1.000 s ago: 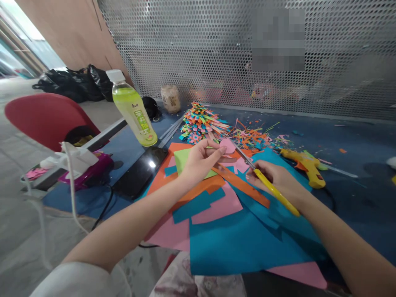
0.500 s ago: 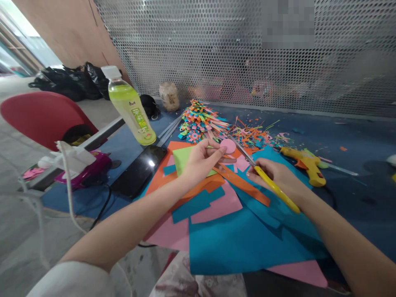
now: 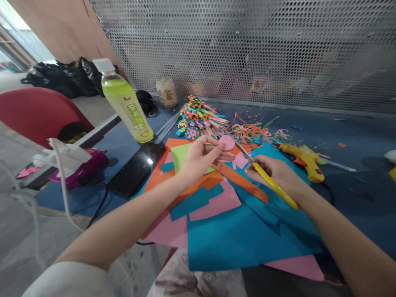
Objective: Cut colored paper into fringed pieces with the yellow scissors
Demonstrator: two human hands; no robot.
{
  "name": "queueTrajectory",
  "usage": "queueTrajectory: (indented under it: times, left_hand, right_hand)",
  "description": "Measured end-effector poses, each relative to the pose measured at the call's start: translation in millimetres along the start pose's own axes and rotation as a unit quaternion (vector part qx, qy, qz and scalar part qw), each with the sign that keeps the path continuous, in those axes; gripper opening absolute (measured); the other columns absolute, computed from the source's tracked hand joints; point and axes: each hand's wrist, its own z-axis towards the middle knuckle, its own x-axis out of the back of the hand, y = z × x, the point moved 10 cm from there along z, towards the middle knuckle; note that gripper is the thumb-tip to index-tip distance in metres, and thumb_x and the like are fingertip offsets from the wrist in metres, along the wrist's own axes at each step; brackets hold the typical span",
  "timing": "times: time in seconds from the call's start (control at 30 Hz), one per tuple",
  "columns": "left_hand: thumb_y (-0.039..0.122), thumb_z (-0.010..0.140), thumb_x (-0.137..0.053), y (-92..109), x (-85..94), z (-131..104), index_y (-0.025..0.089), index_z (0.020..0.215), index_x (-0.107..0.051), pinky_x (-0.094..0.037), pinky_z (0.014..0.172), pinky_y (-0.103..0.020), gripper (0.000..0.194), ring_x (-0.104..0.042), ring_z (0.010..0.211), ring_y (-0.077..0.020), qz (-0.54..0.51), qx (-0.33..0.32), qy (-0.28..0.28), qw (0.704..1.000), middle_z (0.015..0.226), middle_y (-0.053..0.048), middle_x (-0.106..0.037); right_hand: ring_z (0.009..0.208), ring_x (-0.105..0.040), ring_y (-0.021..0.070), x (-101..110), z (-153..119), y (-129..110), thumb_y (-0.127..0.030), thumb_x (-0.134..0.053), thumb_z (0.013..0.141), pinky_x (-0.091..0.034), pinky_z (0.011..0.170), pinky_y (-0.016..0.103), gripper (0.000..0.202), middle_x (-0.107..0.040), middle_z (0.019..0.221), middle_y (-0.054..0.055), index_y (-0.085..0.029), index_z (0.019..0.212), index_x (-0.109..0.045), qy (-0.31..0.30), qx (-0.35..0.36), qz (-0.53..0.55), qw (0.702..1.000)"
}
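Observation:
My left hand [image 3: 202, 154] pinches a round pink paper disc [image 3: 227, 142] between thumb and fingers. In my right hand [image 3: 270, 171] is a pair of scissors [image 3: 274, 185] with yellow handles, its metal blades pointing up and left beside the disc. Whether the blades touch the disc I cannot tell. Under both hands lie overlapping coloured sheets: a large blue sheet [image 3: 241, 239], a pink piece [image 3: 213, 206], a green square [image 3: 179, 156] and an orange strip [image 3: 244, 180]. Just beyond stands a cone-shaped pile of many-coloured paper pieces [image 3: 198, 117], like a small tree.
Paper scraps [image 3: 250, 131] are scattered behind my hands. A yellow glue gun [image 3: 305, 161] lies at right. To the left are a phone [image 3: 136, 169], a tilted-looking drink bottle [image 3: 126, 103] and a purple item [image 3: 83, 167] with cables. A perforated metal panel [image 3: 232, 49] borders the back.
The view has shifted slightly, so everything sits a little further left and up. The pink disc looks slightly more tilted; both hands keep their holds.

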Motion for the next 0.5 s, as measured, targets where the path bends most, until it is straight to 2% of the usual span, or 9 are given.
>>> queueTrajectory:
  times: [0.23, 0.43, 0.5]
  left_hand:
    - [0.039, 0.073, -0.075, 2.4, -2.5, -1.5, 0.019, 0.079, -0.044, -0.052, 0.042, -0.019, 0.038, -0.075, 0.072, -0.0251, -0.014, 0.0, -0.011, 1.0, 0.075, -0.004, -0.074]
    - [0.04, 0.072, -0.077, 0.1, -0.9, -0.5, 0.019, 0.079, -0.044, -0.052, 0.042, -0.02, 0.039, -0.075, 0.074, -0.0253, -0.014, 0.008, -0.005, 1.0, 0.076, -0.004, -0.075]
    - [0.039, 0.073, -0.076, -0.5, 0.0, 0.1, 0.019, 0.079, -0.044, -0.052, 0.043, -0.02, 0.038, -0.075, 0.075, -0.0254, -0.011, 0.008, -0.003, 1.0, 0.076, -0.005, -0.075]
  right_hand:
    - [0.061, -0.045, 0.0153, -1.3, -0.3, -2.4, -0.07, -0.063, 0.063, -0.037, 0.054, 0.03, 0.051, -0.052, 0.065, 0.0, -0.022, 0.069, -0.048, -0.004, 0.009, 0.011, 1.0]
    - [0.071, -0.054, 0.0201, -4.0, 0.2, 4.5, -0.067, -0.063, 0.066, -0.042, 0.062, 0.032, 0.05, -0.058, 0.073, 0.004, -0.02, 0.076, -0.05, -0.02, -0.01, 0.004, 1.0]
    - [0.068, -0.054, 0.0198, -0.6, 1.7, 3.6, -0.067, -0.063, 0.066, -0.043, 0.059, 0.031, 0.049, -0.059, 0.07, 0.003, -0.02, 0.074, -0.051, -0.001, 0.004, -0.005, 1.0]
